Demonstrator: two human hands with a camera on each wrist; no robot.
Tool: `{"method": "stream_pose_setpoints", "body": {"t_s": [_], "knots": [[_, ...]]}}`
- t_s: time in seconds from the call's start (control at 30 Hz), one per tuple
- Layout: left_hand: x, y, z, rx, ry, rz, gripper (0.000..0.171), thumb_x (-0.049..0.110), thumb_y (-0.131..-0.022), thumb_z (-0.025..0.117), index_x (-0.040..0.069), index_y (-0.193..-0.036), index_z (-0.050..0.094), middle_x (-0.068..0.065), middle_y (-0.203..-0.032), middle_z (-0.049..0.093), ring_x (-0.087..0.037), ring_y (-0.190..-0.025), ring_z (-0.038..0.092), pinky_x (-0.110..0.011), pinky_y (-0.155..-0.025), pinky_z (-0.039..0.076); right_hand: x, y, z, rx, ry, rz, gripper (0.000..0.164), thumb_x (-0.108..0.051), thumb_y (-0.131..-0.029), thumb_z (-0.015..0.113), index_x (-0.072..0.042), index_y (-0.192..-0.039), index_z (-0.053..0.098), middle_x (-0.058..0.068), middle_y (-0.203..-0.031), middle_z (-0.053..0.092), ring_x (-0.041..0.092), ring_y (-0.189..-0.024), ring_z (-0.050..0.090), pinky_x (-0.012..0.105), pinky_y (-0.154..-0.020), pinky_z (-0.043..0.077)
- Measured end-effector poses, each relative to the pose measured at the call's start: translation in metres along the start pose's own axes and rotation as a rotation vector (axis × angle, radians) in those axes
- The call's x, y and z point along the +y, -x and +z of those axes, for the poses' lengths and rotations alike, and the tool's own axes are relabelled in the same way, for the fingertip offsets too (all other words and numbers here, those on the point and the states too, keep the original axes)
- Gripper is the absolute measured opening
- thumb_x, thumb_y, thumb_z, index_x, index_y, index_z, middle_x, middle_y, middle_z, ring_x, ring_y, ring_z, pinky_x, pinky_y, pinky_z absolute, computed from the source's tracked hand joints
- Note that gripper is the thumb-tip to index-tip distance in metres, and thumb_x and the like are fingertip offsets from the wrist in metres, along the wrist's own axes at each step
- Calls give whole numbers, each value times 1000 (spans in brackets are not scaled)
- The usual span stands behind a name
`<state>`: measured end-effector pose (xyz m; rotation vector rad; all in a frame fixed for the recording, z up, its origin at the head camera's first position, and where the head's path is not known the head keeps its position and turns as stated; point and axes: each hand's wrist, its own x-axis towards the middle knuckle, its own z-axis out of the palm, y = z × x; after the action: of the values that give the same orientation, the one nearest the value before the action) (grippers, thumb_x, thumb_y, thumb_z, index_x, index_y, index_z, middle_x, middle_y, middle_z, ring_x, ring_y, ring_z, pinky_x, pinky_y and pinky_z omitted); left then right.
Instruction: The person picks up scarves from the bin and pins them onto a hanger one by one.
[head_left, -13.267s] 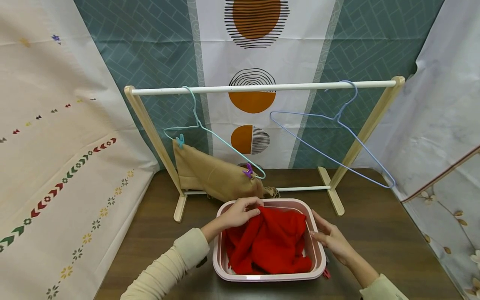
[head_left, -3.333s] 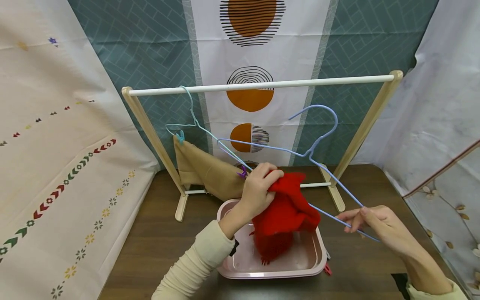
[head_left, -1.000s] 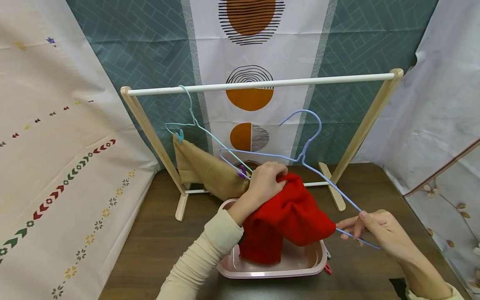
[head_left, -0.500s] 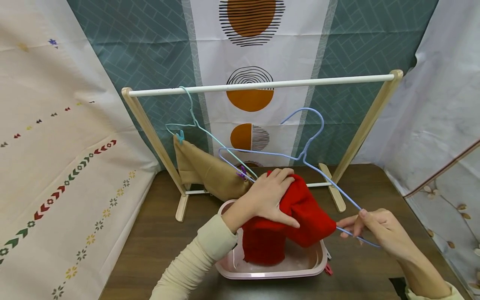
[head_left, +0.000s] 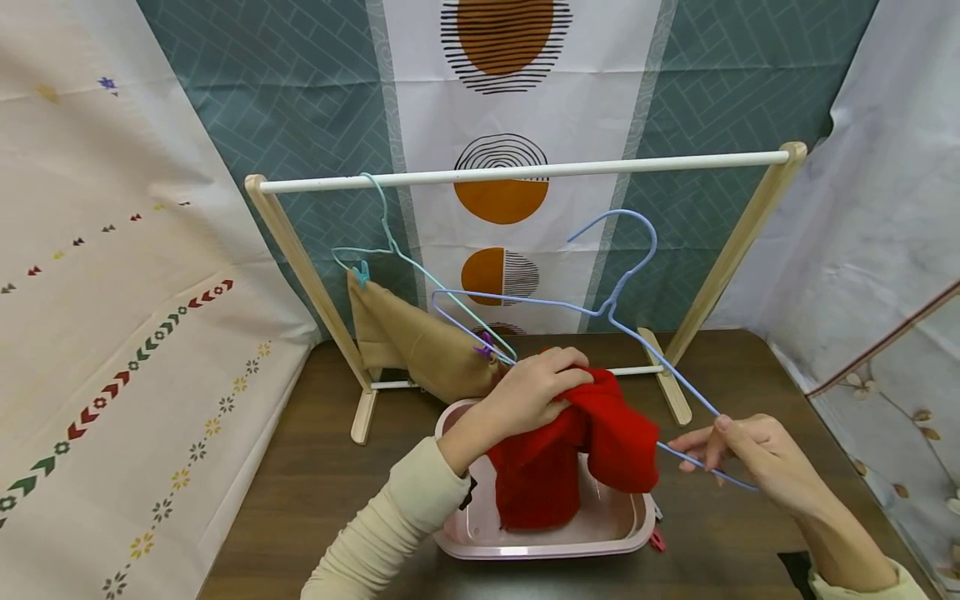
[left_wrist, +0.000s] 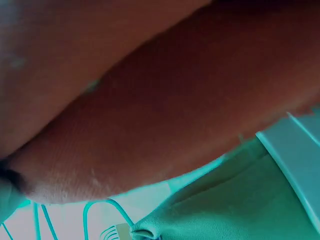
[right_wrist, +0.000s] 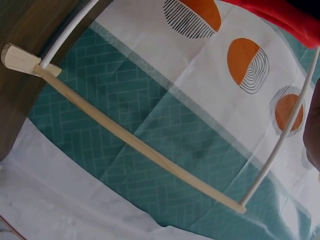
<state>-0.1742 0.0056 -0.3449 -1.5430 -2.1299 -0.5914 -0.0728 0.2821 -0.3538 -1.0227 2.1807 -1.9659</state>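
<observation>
A red scarf point(head_left: 540, 475) lies over the lower bar of a light blue hanger point(head_left: 609, 312), its lower part hanging into a pink basin point(head_left: 543, 550). My left hand point(head_left: 521, 400) grips the scarf near the left part of that bar. My right hand point(head_left: 768, 462) pinches the hanger near its right corner, with its hook up and off the rail. In the left wrist view, blurred skin fills most of the picture. The right wrist view has a bit of red scarf point(right_wrist: 285, 15) at the top and part of a finger point(right_wrist: 314, 132) at the edge.
Behind stands a wooden rack with a white rail point(head_left: 480, 174). On it hangs a mint hanger point(head_left: 390, 242) with a tan cloth point(head_left: 420, 346) held by a teal clip point(head_left: 362, 273) and a purple clip point(head_left: 486, 344). A red clip point(head_left: 657, 540) lies right of the basin.
Since the earliest frame, the scarf has come up from the basin and the blue hanger off the rail. Just now my spread left fingers have closed on the scarf, and its right edge has shifted left.
</observation>
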Motion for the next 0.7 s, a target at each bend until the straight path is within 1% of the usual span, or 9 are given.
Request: {"method": "stream_pose_setpoints", "body": {"t_s": [0.07,0.17,0.23,0.33,0.4,0.5,0.57,0.6,0.7], "knots": [[-2,-1,-1,104,118,-54,18,-3,-78,62,3,-95,63,-9,-101,57,-19,-92,54,-19,-85,42,-1,-1,1,-1,21,25,50,12,-95,22,-7,-70,61,11,-93,68,22,-72,67,29,-54,49],[-3,-4,-3,260,272,-180,16,-7,-78,57,-2,-92,63,-13,-97,58,-21,-89,56,-20,-84,43,-1,-2,2,-1,44,47,50,11,-95,22,-7,-68,60,13,-91,68,22,-70,67,29,-55,50],[-3,-6,-6,348,347,-290,16,-8,-77,55,-4,-91,63,-14,-95,59,-22,-88,57,-23,-81,45,-1,-2,2,5,75,58,49,10,-95,23,-8,-67,60,13,-90,68,22,-69,67,29,-56,50],[0,-9,-13,451,465,-478,17,-7,-80,52,-4,-91,65,-13,-92,62,-20,-87,58,-25,-77,46,-1,0,1,21,126,65,48,10,-95,25,-8,-66,59,10,-90,69,20,-68,66,28,-52,48],[3,-11,-18,513,590,-619,16,-7,-82,50,-5,-89,64,-11,-86,62,-17,-80,56,-25,-71,45,1,2,1,33,163,68,48,10,-95,25,-8,-66,59,7,-90,69,18,-68,66,28,-51,47],[6,-11,-26,614,794,-772,17,-7,-85,46,-8,-85,62,-6,-76,58,-13,-71,51,-24,-65,42,5,6,-1,53,184,50,49,11,-94,25,-9,-66,60,4,-91,69,15,-68,66,27,-49,46],[8,-10,-32,670,898,-833,17,-6,-86,44,-9,-82,60,-4,-73,56,-13,-68,48,-24,-62,41,6,8,-3,63,176,27,49,12,-94,24,-8,-67,60,5,-91,69,15,-69,66,26,-48,46],[9,-10,-34,686,924,-846,17,-5,-87,44,-9,-81,59,-3,-72,55,-13,-68,48,-24,-62,41,6,8,-3,68,173,15,50,12,-94,24,-8,-67,60,5,-91,69,15,-69,66,26,-47,45],[12,-8,-42,711,977,-870,17,-3,-89,44,-8,-84,59,-4,-75,56,-15,-70,50,-25,-65,42,2,8,-5,85,203,40,51,10,-95,24,-10,-66,60,4,-90,70,14,-69,66,27,-47,46]]}}
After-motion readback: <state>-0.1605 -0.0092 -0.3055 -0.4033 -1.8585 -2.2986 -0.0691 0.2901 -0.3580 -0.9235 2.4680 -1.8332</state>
